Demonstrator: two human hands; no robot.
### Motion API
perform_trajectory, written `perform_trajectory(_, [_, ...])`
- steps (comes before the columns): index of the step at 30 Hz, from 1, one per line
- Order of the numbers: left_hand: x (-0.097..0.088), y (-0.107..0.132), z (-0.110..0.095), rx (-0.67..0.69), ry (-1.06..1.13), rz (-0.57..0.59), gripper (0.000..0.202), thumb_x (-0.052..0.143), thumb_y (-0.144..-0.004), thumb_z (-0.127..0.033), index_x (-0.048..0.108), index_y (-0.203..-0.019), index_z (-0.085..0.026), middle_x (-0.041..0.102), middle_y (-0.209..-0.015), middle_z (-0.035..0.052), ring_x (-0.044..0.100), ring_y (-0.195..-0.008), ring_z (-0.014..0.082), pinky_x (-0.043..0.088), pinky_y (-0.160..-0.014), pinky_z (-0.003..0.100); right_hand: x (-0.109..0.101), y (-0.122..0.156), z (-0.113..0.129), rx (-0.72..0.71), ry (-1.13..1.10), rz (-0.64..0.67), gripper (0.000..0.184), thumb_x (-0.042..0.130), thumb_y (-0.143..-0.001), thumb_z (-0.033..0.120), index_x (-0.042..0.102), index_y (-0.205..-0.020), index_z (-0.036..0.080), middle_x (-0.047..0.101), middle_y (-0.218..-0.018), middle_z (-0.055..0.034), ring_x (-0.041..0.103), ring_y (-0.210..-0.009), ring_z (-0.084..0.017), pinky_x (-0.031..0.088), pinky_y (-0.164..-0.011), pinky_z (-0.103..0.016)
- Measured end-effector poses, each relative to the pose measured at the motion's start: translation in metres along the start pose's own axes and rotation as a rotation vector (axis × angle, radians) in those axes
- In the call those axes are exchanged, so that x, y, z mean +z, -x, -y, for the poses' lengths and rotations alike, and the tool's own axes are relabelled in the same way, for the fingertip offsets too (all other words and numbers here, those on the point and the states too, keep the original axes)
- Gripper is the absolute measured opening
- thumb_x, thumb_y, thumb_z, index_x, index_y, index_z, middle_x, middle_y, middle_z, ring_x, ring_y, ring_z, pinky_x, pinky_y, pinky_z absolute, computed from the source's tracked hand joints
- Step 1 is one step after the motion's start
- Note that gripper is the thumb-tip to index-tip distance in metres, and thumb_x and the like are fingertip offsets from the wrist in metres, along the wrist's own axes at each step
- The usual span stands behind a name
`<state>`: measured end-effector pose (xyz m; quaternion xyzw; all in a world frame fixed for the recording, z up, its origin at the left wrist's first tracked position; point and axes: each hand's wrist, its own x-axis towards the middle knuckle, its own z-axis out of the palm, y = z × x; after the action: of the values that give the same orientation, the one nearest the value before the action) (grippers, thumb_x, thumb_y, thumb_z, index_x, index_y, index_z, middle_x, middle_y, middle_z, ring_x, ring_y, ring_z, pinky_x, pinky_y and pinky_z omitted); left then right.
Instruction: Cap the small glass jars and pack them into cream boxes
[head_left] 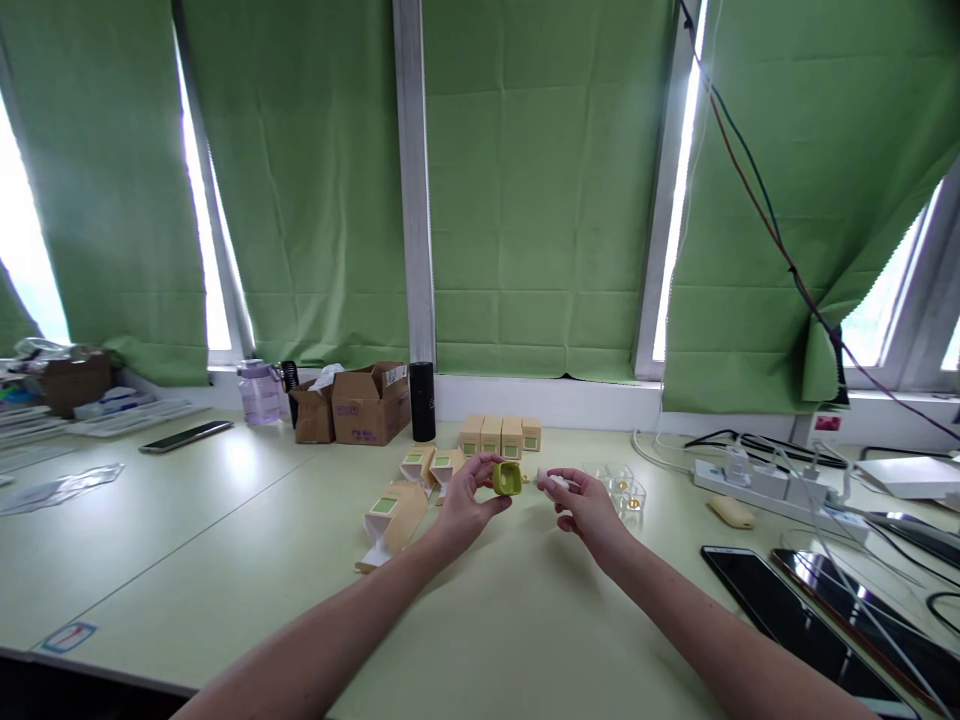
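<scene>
My left hand pinches a small olive-green rounded piece between thumb and fingers, held just above the pale table. My right hand is closed on a small white piece, a short gap to the right of the green one. Opened tan cartons with green labels lie left of my left hand. A row of closed tan boxes stands behind both hands. Small clear cups with gold bits sit just right of my right hand.
Open brown cardboard boxes and a black cylinder stand by the window sill. A power strip with plugs and cables lies right. Dark phones lie at near right, another phone at left. Green curtains hang behind.
</scene>
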<state>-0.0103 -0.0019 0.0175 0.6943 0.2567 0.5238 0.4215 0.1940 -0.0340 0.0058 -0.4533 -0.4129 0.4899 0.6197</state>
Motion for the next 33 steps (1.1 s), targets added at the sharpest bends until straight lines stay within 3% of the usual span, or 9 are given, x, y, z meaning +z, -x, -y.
perform_trajectory(4, [0.0,0.0,0.0,0.016,-0.053,-0.005,0.049,0.078,-0.07,-0.008,0.061,-0.114,-0.019,0.074,-0.115,0.01,0.069,-0.111,0.0266,0.051,-0.096,0.039,0.0,-0.002,-0.001,-0.001,-0.146,0.033,0.053,0.095,-0.054,0.041,0.074,-0.096,0.017,0.071,-0.091,-0.0077,0.055,-0.067,-0.013,0.046,-0.05,-0.025])
perform_trajectory(7, [0.0,0.0,0.003,0.029,-0.103,-0.02,0.05,0.076,-0.07,-0.006,0.061,-0.115,-0.019,0.073,-0.114,0.0094,0.069,-0.11,0.0261,0.05,-0.096,0.04,0.004,0.001,0.001,-0.088,-0.197,0.094,0.059,0.096,-0.054,0.04,0.074,-0.103,0.016,0.073,-0.094,-0.0085,0.059,-0.071,-0.016,0.049,-0.053,-0.028])
perform_trajectory(15, [0.001,0.002,0.012,0.137,-0.267,-0.069,0.051,0.076,-0.069,-0.002,0.066,-0.115,-0.022,0.068,-0.119,0.0074,0.065,-0.108,0.0239,0.051,-0.097,0.042,0.014,0.007,0.002,-0.263,0.01,0.112,0.052,0.094,-0.057,0.048,0.075,-0.093,0.014,0.074,-0.081,-0.008,0.06,-0.068,-0.017,0.047,-0.048,-0.027])
perform_trajectory(27, [0.005,0.006,0.004,0.233,-0.395,-0.039,0.048,0.077,-0.07,-0.001,0.07,-0.112,-0.025,0.064,-0.114,0.0064,0.06,-0.111,0.0248,0.052,-0.097,0.043,0.012,0.007,-0.005,-0.358,0.178,0.19,0.048,0.085,-0.071,0.051,0.078,-0.103,0.016,0.078,-0.094,-0.0109,0.069,-0.078,-0.023,0.057,-0.057,-0.032])
perform_trajectory(33, [0.004,0.008,0.004,0.246,-0.422,-0.037,0.05,0.077,-0.071,-0.001,0.071,-0.113,-0.027,0.063,-0.117,0.0068,0.058,-0.118,0.027,0.05,-0.103,0.046,0.011,0.005,-0.006,-0.389,0.23,0.203,0.041,0.082,-0.076,0.05,0.08,-0.099,0.016,0.078,-0.091,-0.0097,0.068,-0.077,-0.023,0.058,-0.058,-0.033])
